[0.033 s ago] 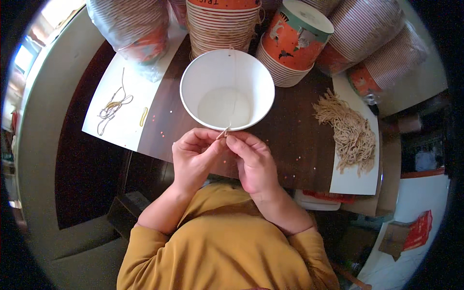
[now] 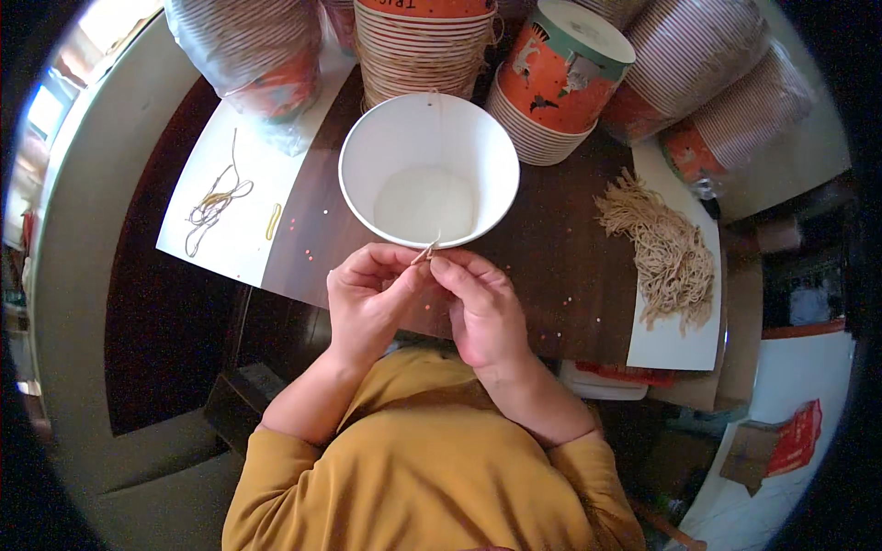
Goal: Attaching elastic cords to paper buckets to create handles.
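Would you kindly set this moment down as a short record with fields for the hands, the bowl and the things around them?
left hand: fingertips pinch a short tan string, at the bowl's near rim
right hand: fingertips meet the left hand's on the same string
bowl: white paper, open, upright, inside looks bare
string pile: tan, on white sheet, right
loose strings: few, on white sheet, left
cup stacks: orange and white, behind bowl
table: dark wood

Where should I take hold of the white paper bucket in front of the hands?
Probably at the far rim of the white paper bucket, coming down from above: it stands upright with its mouth open, so the thin rim suits a pinch. The left hand and right hand crowd the near rim, pinching a short tan string.
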A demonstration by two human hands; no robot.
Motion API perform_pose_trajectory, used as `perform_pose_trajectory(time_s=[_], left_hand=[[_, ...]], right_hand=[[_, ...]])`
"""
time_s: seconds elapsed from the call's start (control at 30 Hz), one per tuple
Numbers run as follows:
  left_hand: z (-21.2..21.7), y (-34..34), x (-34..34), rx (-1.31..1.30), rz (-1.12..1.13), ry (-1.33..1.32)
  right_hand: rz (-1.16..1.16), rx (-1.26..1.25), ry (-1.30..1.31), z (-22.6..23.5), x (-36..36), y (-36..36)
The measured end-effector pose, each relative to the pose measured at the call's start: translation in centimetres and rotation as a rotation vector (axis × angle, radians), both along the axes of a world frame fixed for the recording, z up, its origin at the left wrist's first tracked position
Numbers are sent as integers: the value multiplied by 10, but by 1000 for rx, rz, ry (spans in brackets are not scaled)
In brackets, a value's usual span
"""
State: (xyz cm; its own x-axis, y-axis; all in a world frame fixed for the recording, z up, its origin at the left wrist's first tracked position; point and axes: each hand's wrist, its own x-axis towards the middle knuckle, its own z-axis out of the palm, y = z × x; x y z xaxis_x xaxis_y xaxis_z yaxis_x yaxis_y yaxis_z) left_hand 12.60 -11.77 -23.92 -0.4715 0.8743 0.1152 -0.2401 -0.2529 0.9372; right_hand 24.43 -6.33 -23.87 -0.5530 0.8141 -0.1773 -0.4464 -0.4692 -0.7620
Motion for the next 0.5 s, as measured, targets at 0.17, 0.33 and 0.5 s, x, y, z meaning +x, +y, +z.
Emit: perform_pose_trajectory(time_s=[0.17,0.33,0.5], left_hand=[[3,-2,0,0,59,155],[10,-6,-5,-59,94,318],[11,-7,-9,-93,170,660]], right_hand=[[25,-127,75,-5,0,5],[116,-180,93,-1,4,10],[58,-149,6,1,1,7]])
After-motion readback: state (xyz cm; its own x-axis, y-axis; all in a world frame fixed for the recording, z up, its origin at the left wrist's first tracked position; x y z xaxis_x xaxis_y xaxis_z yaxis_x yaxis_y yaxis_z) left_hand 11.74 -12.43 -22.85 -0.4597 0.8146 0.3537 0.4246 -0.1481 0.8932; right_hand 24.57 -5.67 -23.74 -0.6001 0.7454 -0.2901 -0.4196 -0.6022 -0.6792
